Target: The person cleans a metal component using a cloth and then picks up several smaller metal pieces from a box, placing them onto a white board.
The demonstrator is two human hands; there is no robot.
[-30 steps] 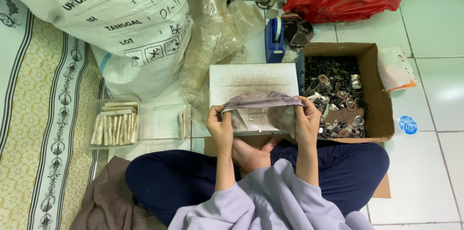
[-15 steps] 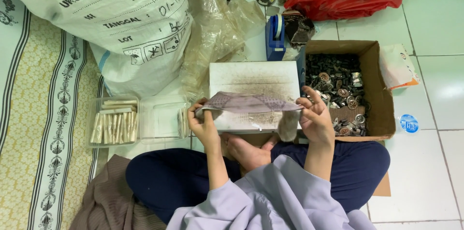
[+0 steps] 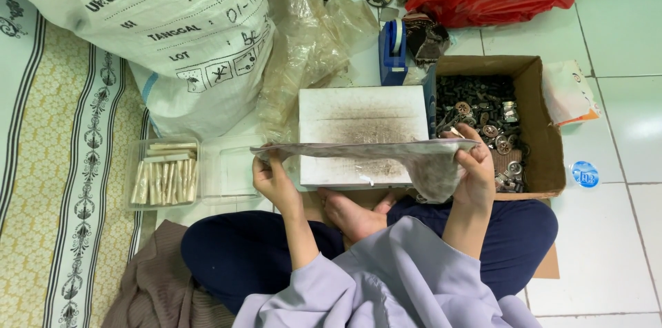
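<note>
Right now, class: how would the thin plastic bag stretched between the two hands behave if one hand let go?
Probably floppy: the bag sags at its right end. Likely light, since fingertips of the left hand and right hand alone hold it.

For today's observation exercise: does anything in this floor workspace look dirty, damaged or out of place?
The white board in front of the person is smudged dark grey across its middle. Both the left hand and right hand stretch a thin plastic bag that looks equally grimy. A bare foot rests against the board's near edge.
</note>
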